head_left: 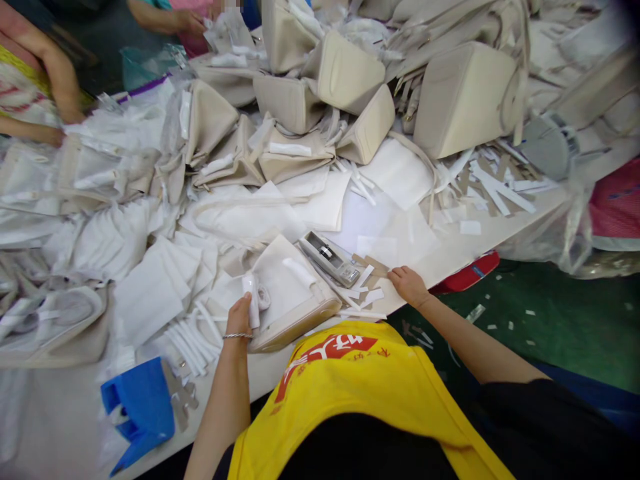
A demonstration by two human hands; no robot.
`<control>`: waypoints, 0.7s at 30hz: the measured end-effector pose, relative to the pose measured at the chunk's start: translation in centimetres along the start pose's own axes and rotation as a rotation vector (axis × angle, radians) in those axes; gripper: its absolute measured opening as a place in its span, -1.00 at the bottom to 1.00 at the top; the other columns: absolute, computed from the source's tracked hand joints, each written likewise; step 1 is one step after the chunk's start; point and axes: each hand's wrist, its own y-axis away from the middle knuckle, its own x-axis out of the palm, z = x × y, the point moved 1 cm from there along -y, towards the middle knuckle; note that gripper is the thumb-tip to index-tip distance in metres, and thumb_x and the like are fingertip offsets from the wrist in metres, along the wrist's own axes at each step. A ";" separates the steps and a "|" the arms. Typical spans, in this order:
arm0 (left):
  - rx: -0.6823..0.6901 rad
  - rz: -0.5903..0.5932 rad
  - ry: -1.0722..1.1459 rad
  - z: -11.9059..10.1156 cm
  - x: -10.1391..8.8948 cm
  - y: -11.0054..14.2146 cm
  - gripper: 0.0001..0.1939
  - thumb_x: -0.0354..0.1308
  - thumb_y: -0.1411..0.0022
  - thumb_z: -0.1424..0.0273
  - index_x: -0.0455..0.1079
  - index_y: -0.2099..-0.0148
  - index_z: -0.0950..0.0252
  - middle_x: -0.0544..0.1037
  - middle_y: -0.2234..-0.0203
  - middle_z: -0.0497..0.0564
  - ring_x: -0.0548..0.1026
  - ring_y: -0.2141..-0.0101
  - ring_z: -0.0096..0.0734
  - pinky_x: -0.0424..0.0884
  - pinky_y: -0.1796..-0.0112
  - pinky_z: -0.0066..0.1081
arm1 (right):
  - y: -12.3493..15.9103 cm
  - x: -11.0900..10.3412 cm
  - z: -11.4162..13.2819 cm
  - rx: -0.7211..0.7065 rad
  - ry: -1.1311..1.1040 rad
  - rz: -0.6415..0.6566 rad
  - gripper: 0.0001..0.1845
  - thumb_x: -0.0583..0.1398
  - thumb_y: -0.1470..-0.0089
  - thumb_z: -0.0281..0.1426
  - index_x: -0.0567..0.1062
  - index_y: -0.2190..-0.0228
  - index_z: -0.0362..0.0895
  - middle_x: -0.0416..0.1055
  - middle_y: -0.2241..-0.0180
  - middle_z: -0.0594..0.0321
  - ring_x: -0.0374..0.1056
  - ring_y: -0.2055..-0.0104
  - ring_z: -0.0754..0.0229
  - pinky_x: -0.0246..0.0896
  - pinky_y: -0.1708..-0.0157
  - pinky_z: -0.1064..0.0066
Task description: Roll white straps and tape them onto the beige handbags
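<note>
A cream handbag (287, 293) lies flat on the white table right in front of me. My left hand (241, 315) rests on its near left side, fingers closed around a white wrapped strap piece (251, 297) on the bag. A thin bracelet circles that wrist. My right hand (407, 285) lies palm down on the table edge, touching small white and tan paper strips (367, 279). A metal tool, like a stapler (329, 259), lies between the bag and that hand.
Many cream handbags (465, 97) are heaped at the back. White paper sheets (150, 293) and wrapped straps cover the left. A blue plastic bin (141, 408) sits at the near left edge. Other people's arms (60, 80) reach in at top left. Green floor lies right.
</note>
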 end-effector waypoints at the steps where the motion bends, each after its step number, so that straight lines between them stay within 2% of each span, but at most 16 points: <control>1: -0.001 0.006 0.001 0.0 0.0 0.0 -0.70 0.18 0.20 0.18 0.29 0.52 0.34 0.37 0.70 -0.10 0.30 0.64 -0.51 0.23 0.55 -0.48 | 0.0 0.1 -0.1 0.001 0.016 0.004 -0.70 -0.10 -0.05 -0.50 0.37 0.26 -0.22 0.30 0.29 0.04 0.12 0.25 0.08 0.05 0.23 0.30; 6: -0.001 0.006 0.013 0.3 0.0 -0.3 -0.70 0.18 0.20 0.20 0.31 0.49 0.35 0.40 0.66 -0.08 0.33 0.62 -0.50 0.26 0.53 -0.48 | -0.9 -0.5 -0.9 -0.008 -0.024 0.116 -0.73 -0.07 -0.04 -0.50 0.41 0.34 -0.21 0.33 0.33 0.04 0.17 0.26 0.11 0.07 0.28 0.34; 13: 0.001 0.014 0.031 0.3 -0.1 -0.3 -0.72 0.18 0.19 0.21 0.33 0.51 0.34 0.41 0.64 -0.06 0.34 0.59 -0.49 0.28 0.50 -0.47 | -2.6 -1.7 -2.5 -0.109 -0.162 0.235 -0.74 -0.03 -0.03 -0.39 0.42 0.50 -0.13 0.35 0.40 0.19 0.24 0.31 0.22 0.09 0.33 0.45; 18: 0.012 0.022 0.043 0.3 0.0 -0.2 -0.73 0.18 0.17 0.22 0.33 0.50 0.34 0.41 0.65 -0.06 0.33 0.61 -0.50 0.26 0.53 -0.48 | -2.1 -1.3 -2.3 -0.075 -0.143 0.195 -0.75 0.01 -0.02 -0.29 0.39 0.37 -0.18 0.33 0.36 0.13 0.25 0.28 0.18 0.11 0.31 0.42; 21: 0.000 0.012 0.046 0.3 0.1 -0.2 -0.74 0.18 0.18 0.23 0.33 0.51 0.35 0.41 0.64 -0.06 0.34 0.61 -0.50 0.27 0.54 -0.49 | -1.9 -1.0 -2.0 0.015 -0.137 0.194 -0.77 0.00 -0.02 -0.35 0.36 0.30 -0.18 0.33 0.33 0.12 0.26 0.28 0.19 0.11 0.30 0.43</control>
